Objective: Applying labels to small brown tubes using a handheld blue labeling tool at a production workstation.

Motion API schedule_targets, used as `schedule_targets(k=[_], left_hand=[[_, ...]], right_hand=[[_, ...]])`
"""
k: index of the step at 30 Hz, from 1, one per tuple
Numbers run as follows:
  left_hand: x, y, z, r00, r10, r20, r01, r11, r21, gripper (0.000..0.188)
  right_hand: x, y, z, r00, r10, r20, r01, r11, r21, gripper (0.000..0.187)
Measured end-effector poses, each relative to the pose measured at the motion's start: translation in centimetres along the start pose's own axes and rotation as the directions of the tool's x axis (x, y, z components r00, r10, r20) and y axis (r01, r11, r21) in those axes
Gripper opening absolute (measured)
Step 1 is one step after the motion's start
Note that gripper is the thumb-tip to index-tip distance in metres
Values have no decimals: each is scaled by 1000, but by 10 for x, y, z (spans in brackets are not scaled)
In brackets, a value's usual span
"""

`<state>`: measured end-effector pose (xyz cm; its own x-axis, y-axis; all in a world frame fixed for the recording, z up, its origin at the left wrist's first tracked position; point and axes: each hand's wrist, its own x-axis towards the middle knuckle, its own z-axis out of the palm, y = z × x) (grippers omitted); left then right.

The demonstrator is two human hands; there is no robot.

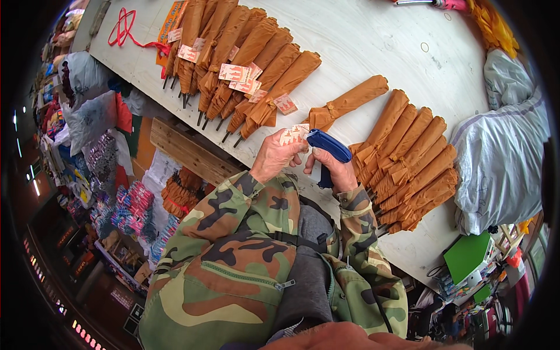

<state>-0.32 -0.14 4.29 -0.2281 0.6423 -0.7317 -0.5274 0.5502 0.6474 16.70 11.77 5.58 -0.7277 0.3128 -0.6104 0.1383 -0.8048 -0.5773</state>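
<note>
My left hand (275,156) is closed on a small cream tag (293,135) with red print, pinched between thumb and fingers. My right hand (333,169) grips a dark blue tagging gun (328,144), its front end right beside the tag. Just past both hands lies a single folded brown umbrella (353,97); its lower end is partly hidden by the hands and gun. To the left is a row of folded brown umbrellas (252,55) with similar tags (234,73) on them. On the right, a second bunch of brown umbrellas (408,151) shows no tags.
Everything lies on a pale table (373,35) with its near edge against me. A red cord (123,28) is at the far left. White sacks (496,169) bulge at the right. A wooden plank (189,153) and piled packaged goods (131,213) are left of me.
</note>
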Motion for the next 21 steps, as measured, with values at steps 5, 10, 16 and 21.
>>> schedule_targets(k=[5,10,16,21], left_hand=[[-1,-5,0,1000,23,14,-22,1000,-22,28],[0,-3,6,998,22,61,-29,994,109,25],[9,-1,-3,990,138,-16,-128,949,287,23],[33,-14,-9,760,649,-36,-366,473,802,40]], right_hand=[[0,-2,-4,1000,31,7,-31,999,-34,45],[2,1,-6,1000,20,23,-19,999,-38,45],[2,12,-12,992,-36,-118,39,999,27,45],[-1,16,-22,961,-120,-249,124,992,1,44]])
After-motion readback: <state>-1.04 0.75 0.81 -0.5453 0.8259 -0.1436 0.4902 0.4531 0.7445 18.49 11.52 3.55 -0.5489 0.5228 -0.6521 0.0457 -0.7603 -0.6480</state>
